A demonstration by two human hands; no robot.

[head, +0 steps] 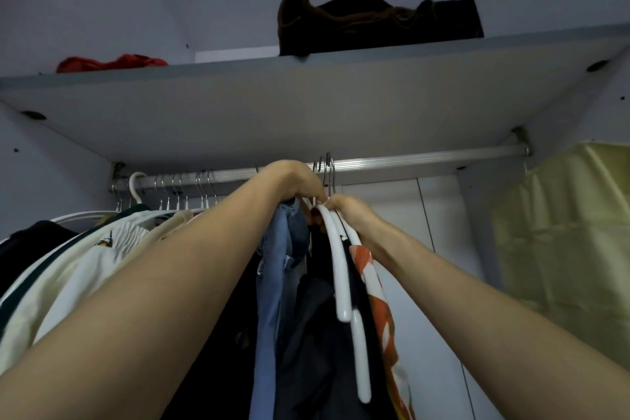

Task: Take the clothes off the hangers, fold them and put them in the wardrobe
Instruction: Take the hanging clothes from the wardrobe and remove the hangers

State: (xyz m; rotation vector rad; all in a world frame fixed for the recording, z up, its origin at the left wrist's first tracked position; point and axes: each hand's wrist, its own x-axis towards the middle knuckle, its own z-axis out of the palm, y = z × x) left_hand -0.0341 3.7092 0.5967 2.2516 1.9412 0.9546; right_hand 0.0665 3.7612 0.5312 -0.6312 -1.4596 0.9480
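From the head view, we reach up with both arms to the wardrobe rail [392, 162]. Our left hand [296, 181] curls its fingers over the top of the blue denim garment [272, 266] hanging just beneath it. Our right hand [347, 211], just beside the left, pinches the necks of the white hangers [341, 269], whose arms slope down below it beside an orange-and-white patterned garment [378, 290].

Above the hands a grey shelf [306, 102] spans pale walls; right of them hangs a yellow curtain [566, 242]. Light is dim.
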